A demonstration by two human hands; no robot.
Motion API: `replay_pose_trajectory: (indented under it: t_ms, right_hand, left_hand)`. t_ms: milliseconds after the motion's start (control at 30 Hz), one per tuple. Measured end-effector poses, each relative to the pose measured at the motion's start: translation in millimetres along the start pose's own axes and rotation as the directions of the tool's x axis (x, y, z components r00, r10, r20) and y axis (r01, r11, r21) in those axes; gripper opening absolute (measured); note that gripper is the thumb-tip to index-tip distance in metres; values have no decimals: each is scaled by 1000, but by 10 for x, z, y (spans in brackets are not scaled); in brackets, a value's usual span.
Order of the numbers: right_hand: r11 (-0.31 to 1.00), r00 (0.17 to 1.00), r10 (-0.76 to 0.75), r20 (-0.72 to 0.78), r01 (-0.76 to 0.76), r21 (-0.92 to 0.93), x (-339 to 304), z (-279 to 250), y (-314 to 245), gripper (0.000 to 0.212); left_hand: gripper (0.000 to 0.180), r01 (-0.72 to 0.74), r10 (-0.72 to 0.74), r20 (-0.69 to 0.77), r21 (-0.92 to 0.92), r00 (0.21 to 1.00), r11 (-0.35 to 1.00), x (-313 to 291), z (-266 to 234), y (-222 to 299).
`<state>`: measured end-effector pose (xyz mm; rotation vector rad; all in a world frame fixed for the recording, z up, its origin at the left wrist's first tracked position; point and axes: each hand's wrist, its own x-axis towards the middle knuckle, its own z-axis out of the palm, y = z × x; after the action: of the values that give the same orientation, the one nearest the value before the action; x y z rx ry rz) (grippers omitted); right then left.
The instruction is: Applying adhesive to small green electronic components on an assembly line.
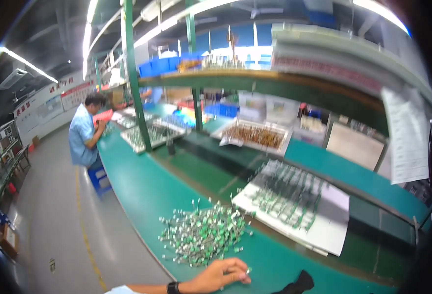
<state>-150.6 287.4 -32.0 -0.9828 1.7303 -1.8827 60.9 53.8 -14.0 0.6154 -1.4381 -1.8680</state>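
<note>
My left hand (221,274), with a black band on its wrist, reaches in from the lower edge over the green tabletop. Its fingers are curled and pinched together, and a small pale green-and-white part (248,270) shows at the fingertips. Just beyond the hand lies a loose heap of small green-and-white parts with thin wire leads (203,234). To the right of the heap, a white board (331,230) carries rows of similar green parts. A black object (296,284), whose kind I cannot make out, lies at the lower edge. My right hand is out of view.
A green post (133,78) and an overhead shelf (255,81) stand across the bench. Trays of parts (255,134) sit farther back. A paper sheet (407,137) hangs at right. A co-worker in light blue (84,134) sits on a blue stool at the bench's far left.
</note>
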Motion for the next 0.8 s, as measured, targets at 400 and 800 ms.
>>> replay_pose_trajectory:
  t_ms: [400, 800]
  right_hand:
    - [847, 886, 20, -463, 231, 479, -133, 396, -62, 52]
    - [860, 918, -151, -368, 305, 409, -114, 243, 400, 50]
  left_hand:
    - [17, 73, -71, -16, 159, 997, 985, -268, 158, -145]
    - [21, 217, -211, -58, 120, 976, 969, -217, 385, -333]
